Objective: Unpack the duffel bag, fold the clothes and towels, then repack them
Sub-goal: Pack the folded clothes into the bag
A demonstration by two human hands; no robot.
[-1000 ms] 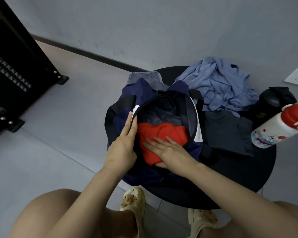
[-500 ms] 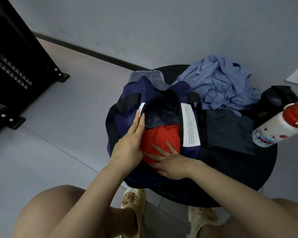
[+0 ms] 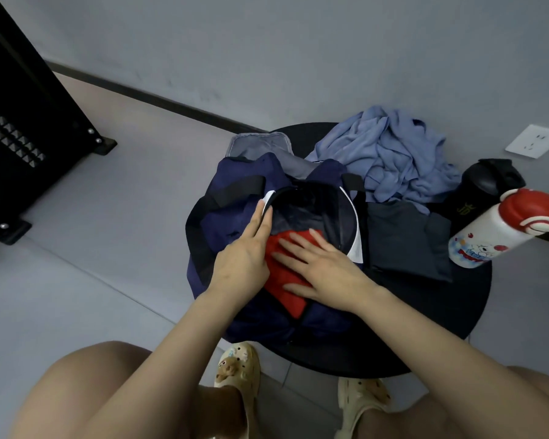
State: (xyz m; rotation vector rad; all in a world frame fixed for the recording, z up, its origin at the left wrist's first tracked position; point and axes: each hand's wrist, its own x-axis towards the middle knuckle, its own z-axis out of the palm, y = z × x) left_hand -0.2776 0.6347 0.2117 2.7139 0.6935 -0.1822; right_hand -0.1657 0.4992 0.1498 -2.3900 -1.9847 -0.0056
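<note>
A navy duffel bag with black straps lies open on a round black table. A folded red garment sits in the bag's mouth. My right hand lies flat on it, fingers spread. My left hand rests on the bag's left rim, fingers straight, holding the opening apart. A crumpled light blue cloth lies at the table's back. To the right of the bag rests a folded dark grey garment.
A white bottle with a red cap and a black bottle stand at the table's right edge. A grey fabric piece sticks out behind the bag. A black metal rack stands at the left. My feet in beige clogs are under the table.
My right hand has slid forward over the red garment, pressing it flatter into the bag. The bag's opening has shifted, and its white label has turned partly out of sight.
</note>
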